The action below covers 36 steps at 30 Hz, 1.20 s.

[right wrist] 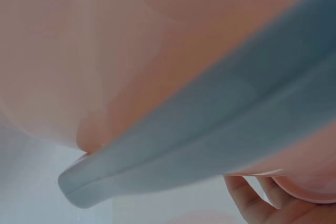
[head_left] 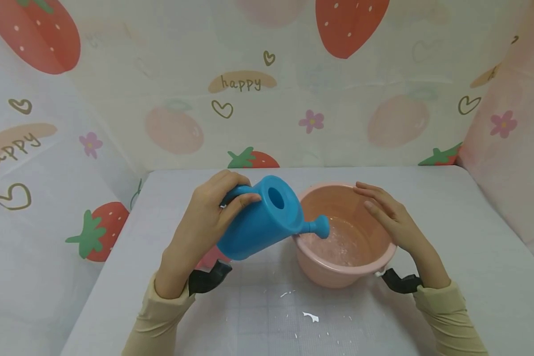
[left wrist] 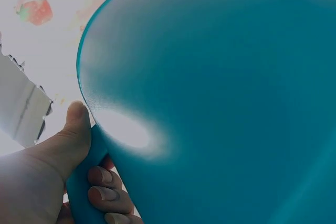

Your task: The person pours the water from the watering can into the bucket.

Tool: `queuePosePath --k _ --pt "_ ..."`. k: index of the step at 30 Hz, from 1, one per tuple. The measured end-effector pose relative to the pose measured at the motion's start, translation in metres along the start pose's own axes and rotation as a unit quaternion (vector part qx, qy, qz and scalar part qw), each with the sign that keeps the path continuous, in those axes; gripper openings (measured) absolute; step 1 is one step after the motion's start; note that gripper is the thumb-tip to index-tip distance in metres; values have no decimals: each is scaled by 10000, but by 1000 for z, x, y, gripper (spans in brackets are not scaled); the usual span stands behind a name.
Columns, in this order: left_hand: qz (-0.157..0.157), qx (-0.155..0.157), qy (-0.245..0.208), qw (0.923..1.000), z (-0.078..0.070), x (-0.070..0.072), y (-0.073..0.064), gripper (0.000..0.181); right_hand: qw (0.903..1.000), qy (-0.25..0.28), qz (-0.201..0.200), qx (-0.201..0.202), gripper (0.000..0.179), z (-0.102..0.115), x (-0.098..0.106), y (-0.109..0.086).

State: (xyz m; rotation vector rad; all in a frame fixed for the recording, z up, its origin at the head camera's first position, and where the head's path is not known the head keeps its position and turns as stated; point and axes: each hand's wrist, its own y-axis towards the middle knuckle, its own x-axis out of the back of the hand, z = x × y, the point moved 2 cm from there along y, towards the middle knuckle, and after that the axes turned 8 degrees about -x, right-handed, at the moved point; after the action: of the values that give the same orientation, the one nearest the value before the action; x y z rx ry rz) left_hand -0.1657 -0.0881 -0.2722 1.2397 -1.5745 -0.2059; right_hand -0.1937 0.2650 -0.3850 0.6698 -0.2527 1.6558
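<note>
Here's the left hand (head_left: pixel 206 210) with a bright blue plastic watering can (head_left: pixel 260 222), fingers curled snugly round its looped handle (left wrist: pixel 79 195), thumb pressed up by the top. The can hangs tilted above the pale tabletop (head_left: pixel 476 237), just left of a round, peach-pink plastic basin (head_left: pixel 327 278). And there's the relation everything turns on: from those left fingers the can's body reaches rightward, its upright axis leaning over toward the basin, and the flared blue nozzle (head_left: pixel 323 227) pokes past the basin's left rim, over the clear, bubbly liquid (head_left: pixel 340 247) inside. Whether spout and rim touch, it's impossible to tell.

Across on the far right side, the right hand (head_left: pixel 400 225) lies at the rim, fingers fairly straight, thumb a little apart; whether they pinch it can't be made out. The left is clearly the nearer to the can, the right well apart from its handle. Wet-looking glints (head_left: pixel 311 317) dot the near tabletop.
</note>
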Motion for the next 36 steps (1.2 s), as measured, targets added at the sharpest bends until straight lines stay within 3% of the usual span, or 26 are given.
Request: queuePosePath --k 36 --pt "168 -97 214 9996 2 5 6 20 10000 52 24 27 37 1 0 0"
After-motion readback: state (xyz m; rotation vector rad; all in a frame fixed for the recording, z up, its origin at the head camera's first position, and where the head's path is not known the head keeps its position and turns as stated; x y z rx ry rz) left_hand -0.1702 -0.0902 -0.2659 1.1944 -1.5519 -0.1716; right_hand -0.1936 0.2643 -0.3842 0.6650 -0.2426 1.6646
